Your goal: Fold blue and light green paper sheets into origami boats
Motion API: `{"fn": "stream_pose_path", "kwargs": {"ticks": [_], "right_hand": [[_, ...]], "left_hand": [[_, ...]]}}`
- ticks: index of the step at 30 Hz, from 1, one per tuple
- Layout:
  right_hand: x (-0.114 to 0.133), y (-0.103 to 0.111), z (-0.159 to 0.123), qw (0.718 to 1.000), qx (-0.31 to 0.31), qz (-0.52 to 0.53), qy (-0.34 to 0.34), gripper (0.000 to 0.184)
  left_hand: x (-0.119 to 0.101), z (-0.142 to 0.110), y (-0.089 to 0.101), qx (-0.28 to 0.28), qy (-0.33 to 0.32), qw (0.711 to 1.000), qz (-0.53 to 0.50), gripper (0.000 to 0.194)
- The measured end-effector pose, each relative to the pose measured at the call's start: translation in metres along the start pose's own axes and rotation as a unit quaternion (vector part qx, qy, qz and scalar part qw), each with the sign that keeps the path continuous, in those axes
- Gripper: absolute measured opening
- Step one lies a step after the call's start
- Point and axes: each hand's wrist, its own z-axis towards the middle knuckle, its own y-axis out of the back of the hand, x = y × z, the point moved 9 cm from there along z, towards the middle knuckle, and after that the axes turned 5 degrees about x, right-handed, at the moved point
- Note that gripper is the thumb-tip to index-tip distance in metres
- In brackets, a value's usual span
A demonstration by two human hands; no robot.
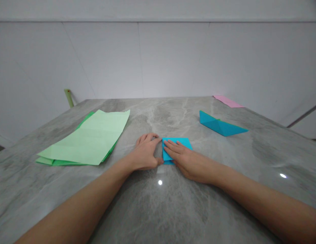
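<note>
A small folded sheet of blue paper (182, 141) lies flat on the grey table in front of me. My right hand (184, 158) rests on top of it, fingers stretched out flat and covering much of its lower right. At the paper's left edge is my left hand (147, 152), its thumb and index finger apart and touching near the two left corners. A narrow strip of blue shows below the folded upper layer. Part of the paper is hidden under my right palm.
Light green paper sheets (93, 139) lie stacked over darker green ones on the left. A folded blue paper boat (220, 125) sits at the right. Pink paper (227, 101) lies at the far right edge of the marbled table (158, 210), near the white wall (173, 57).
</note>
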Motion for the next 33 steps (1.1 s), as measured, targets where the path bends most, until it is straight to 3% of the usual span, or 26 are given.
{"fn": "stream_pose_path", "kwargs": {"ticks": [9,15,18,22,25,29,31,33], "right_hand": [[-0.001,0.001,0.0,0.999,-0.024,0.028,0.01,0.058],[0.003,0.009,-0.004,1.0,-0.015,-0.011,0.005,0.05],[-0.008,0.021,-0.008,0.997,-0.039,-0.06,-0.025,0.047],[-0.039,0.033,-0.013,0.986,-0.086,-0.079,-0.119,0.045],[-0.061,0.034,-0.017,0.972,-0.114,-0.046,-0.201,0.051],[-0.079,0.051,-0.029,0.931,-0.23,-0.016,-0.281,0.069],[-0.087,0.054,-0.034,0.915,-0.26,0.033,-0.307,0.054],[-0.094,0.049,-0.033,0.911,-0.241,0.1,-0.319,0.03]], "left_hand": [[-0.001,0.0,-0.004,0.017,-0.028,0.997,0.064,0.077],[-0.004,0.005,0.002,-0.016,-0.016,0.997,0.079,0.048],[-0.014,0.003,0.008,-0.058,-0.017,0.991,0.12,0.043],[-0.027,-0.003,0.018,-0.105,-0.038,0.976,0.186,0.046],[-0.038,-0.006,0.019,-0.106,-0.111,0.973,0.173,0.034],[-0.057,-0.012,0.008,-0.058,-0.258,0.961,0.083,0.026],[-0.064,-0.016,0.004,-0.048,-0.293,0.954,0.043,0.026],[-0.071,-0.02,0.002,-0.048,-0.312,0.949,0.014,0.024]]}}
